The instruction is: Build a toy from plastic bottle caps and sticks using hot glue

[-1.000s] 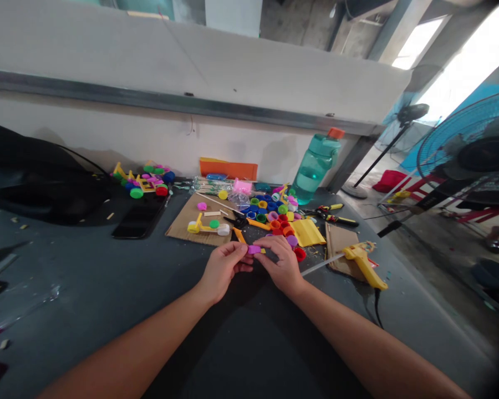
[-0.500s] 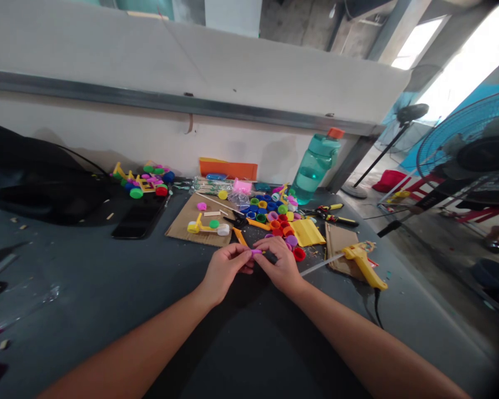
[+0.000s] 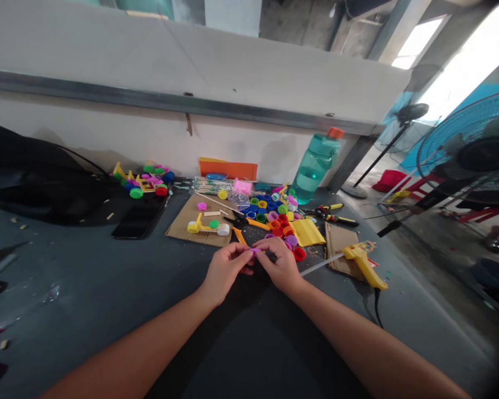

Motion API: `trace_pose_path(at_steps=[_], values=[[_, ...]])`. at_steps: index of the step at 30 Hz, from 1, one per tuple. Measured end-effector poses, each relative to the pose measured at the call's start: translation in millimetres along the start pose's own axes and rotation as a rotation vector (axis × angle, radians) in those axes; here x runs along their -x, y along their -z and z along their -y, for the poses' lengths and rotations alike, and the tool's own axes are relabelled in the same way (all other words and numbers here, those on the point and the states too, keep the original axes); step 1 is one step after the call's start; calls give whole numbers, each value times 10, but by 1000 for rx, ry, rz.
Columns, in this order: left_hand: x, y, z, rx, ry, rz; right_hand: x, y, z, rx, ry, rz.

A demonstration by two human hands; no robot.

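Reaching forward over the dark table (image 3: 108,288) with both forearms, wrists low, left hand (image 3: 224,269) and right hand (image 3: 280,266) curled fingertip to fingertip. Closed from both sides on a small purple cap (image 3: 255,251) (mostly hidden by fingers), just above the tabletop. Hemmed in ahead by a pile of caps (image 3: 274,213) and at right by a glue gun (image 3: 363,263). Room to move at left and toward the body.

Both forearms reach forward and converge; left hand (image 3: 225,270) and right hand (image 3: 279,266) meet fingertip to fingertip, each in a pinching grip.
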State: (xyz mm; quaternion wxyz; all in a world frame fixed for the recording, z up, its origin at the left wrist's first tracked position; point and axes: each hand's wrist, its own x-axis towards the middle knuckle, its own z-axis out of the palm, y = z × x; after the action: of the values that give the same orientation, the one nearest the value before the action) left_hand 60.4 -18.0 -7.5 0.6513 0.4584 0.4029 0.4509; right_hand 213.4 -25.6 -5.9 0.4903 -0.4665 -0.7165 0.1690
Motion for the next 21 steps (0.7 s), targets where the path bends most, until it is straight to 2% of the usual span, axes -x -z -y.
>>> trace_pose_path(at_steps=[10, 21], values=[[-1, -17, -1, -51, -5, -44, 13, -21, -40, 16, -3, 6], [16, -30, -29, -77, 2, -33, 13, 0, -13, -1, -4, 27]])
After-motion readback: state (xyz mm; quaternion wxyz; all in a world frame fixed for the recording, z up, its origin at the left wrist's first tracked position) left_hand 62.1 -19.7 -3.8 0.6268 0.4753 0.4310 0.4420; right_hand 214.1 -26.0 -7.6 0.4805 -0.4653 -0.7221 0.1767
